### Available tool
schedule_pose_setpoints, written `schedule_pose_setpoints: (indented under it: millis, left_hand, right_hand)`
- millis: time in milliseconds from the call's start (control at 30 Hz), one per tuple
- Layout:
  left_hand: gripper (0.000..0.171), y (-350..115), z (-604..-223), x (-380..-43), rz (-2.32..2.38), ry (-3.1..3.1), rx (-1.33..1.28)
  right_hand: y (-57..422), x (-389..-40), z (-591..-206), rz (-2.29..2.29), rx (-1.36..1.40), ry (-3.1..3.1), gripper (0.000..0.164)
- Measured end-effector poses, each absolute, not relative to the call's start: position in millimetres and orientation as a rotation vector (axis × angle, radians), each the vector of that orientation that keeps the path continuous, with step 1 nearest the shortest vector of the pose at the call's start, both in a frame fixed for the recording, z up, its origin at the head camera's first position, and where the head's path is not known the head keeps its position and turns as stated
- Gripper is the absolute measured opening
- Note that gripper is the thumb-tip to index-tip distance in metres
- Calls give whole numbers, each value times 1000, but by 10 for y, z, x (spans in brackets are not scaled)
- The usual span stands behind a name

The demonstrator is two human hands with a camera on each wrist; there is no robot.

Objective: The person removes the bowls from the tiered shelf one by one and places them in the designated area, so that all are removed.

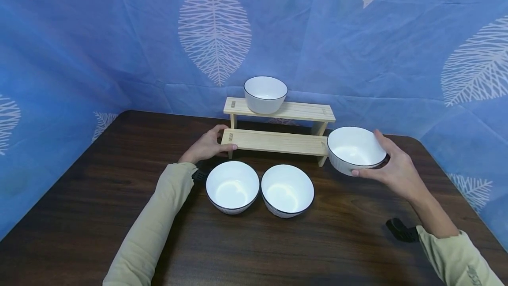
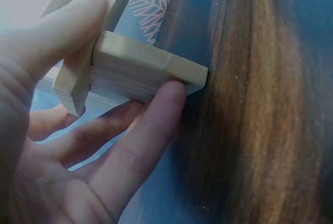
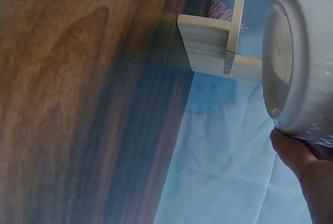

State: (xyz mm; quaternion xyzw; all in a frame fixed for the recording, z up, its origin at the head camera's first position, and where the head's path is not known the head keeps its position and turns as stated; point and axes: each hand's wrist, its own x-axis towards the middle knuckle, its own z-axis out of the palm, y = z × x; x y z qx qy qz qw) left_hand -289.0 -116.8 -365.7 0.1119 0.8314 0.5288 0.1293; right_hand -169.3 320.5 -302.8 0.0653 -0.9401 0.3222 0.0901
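Note:
My left hand [image 1: 206,145] grips the left end of a two-tier wooden shelf [image 1: 274,141]. In the left wrist view its thumb lies over the lower board and a fingertip touches the end leg [image 2: 135,70]. At the shelf's right end my right hand [image 1: 397,169] holds a white bowl [image 1: 355,147] with a dark rim, thumb and fingers on its side. The right wrist view shows this bowl's underside [image 3: 281,62] tilted toward the camera, raised off the table. Another white bowl [image 1: 265,92] stands upright on the upper board, left of its middle.
Two more white bowls, a left one [image 1: 232,184] and a right one [image 1: 287,189], stand side by side on the dark wooden table [image 1: 317,250] in front of the shelf. A blue cloth [image 1: 139,25] with leaf prints hangs right behind the shelf.

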Motion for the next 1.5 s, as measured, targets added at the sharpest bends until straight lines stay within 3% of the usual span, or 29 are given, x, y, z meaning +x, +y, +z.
schedule_pose_setpoints:
  millis: [1500]
  left_hand:
    - [83, -1171, -3661, -2867, 1503, 2448, 340]
  right_hand:
    - [3261, -1485, -3302, 862, 374, -2981, 123]
